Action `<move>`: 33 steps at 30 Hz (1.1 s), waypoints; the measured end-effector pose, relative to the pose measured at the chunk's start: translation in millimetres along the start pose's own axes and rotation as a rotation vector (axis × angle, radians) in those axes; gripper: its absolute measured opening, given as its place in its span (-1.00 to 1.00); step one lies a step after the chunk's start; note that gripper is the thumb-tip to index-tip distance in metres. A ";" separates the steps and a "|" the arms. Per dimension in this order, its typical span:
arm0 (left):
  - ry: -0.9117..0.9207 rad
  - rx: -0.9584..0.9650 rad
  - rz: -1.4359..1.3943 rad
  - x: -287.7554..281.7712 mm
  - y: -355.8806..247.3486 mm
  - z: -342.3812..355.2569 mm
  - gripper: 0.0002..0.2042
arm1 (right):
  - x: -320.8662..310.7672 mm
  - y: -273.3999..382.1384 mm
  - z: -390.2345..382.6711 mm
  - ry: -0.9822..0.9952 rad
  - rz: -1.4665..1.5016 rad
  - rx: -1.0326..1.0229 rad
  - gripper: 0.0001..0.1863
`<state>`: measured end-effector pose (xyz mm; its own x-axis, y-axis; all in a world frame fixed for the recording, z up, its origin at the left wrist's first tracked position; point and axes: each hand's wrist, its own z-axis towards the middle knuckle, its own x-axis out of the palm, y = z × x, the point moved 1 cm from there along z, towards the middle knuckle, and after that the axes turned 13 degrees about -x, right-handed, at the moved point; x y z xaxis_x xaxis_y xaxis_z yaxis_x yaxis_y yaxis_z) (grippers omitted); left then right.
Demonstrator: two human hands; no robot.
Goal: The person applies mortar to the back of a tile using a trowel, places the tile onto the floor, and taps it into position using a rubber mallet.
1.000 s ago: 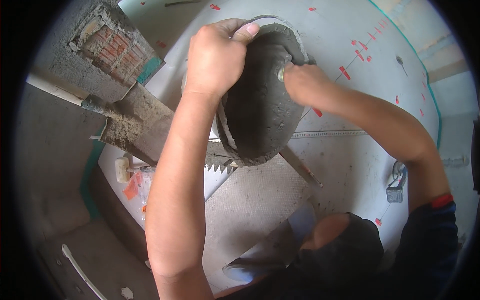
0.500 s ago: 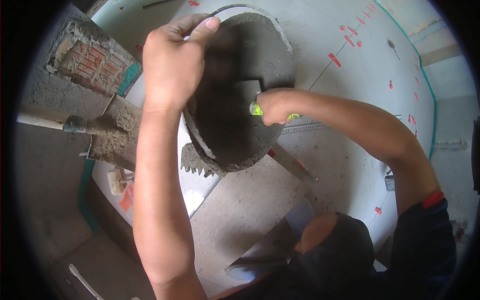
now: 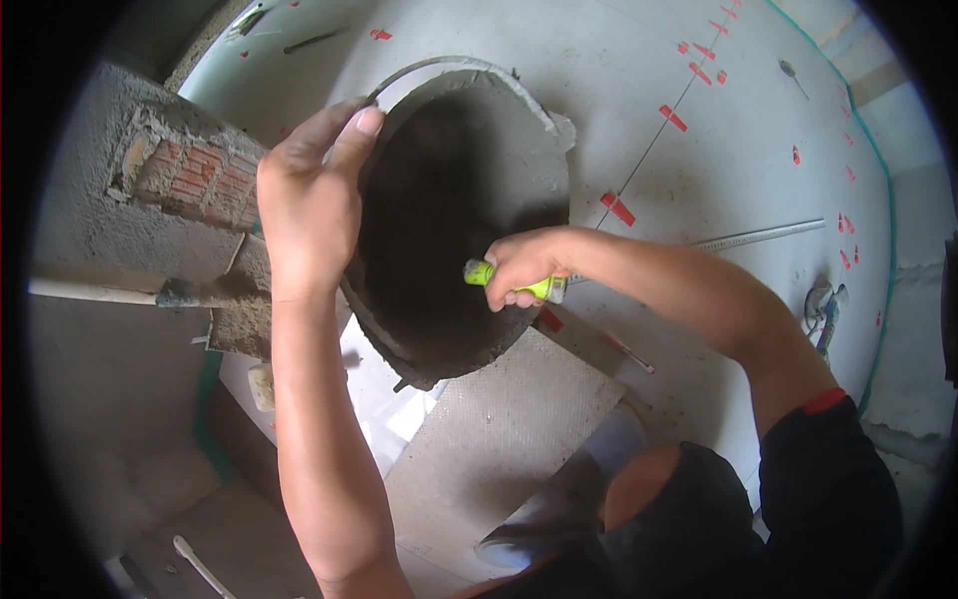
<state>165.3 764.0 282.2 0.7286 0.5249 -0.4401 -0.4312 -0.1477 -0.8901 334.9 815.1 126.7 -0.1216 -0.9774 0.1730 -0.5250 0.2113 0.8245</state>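
Note:
A bucket (image 3: 555, 190) coated in grey mortar leans over a little, its inside mostly in dark shadow. Its curved wire handle (image 3: 439, 62) is pinched near its left end between the thumb and fingers of my left hand (image 3: 311, 205). My right hand (image 3: 524, 265), at the lower right of the bucket's mouth, is wrapped around the yellow-green grip of a trowel (image 3: 479, 272). The trowel's blade is lost in the shadow inside the bucket.
Pale floor tiles carry red clips (image 3: 673, 118) along a joint. A metal ruler (image 3: 763, 235) lies to the right. On the left are a mortar-caked shovel (image 3: 239, 324) and a partly hidden mallet head (image 3: 261, 387). A textured grey board (image 3: 499, 419) lies close to me.
The bucket and my left hand have shifted left and down in view. My right hand is lower with the trowel. The toothed metal edge below the bucket and the flat blade no longer show.

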 end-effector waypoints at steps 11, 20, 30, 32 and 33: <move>-0.031 -0.071 -0.060 -27.3 11.8 6.5 -0.79 | 17.9 5.5 28.4 0.049 0.355 -0.289 -0.77; -0.068 -0.282 -0.470 -83.4 48.4 49.1 -0.85 | -20.9 47.3 -43.2 -0.083 0.161 -0.421 -0.80; -0.315 -0.440 -0.807 -45.2 142.0 96.5 -0.81 | -7.1 84.7 -165.0 -0.255 -0.103 -0.191 -0.74; -0.315 -0.481 -0.634 -46.5 154.5 98.8 -0.82 | 8.9 73.4 -168.9 -0.195 -0.169 -0.126 -0.73; -0.294 -0.545 -0.511 -51.1 157.4 98.6 -0.82 | 20.4 64.6 -168.2 -0.189 -0.339 -0.218 -0.73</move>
<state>7.8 796.7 176.3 0.5632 0.8261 0.0190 0.2936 -0.1786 -0.9391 440.2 807.2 274.2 -0.1355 -0.9679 -0.2118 -0.3746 -0.1479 0.9153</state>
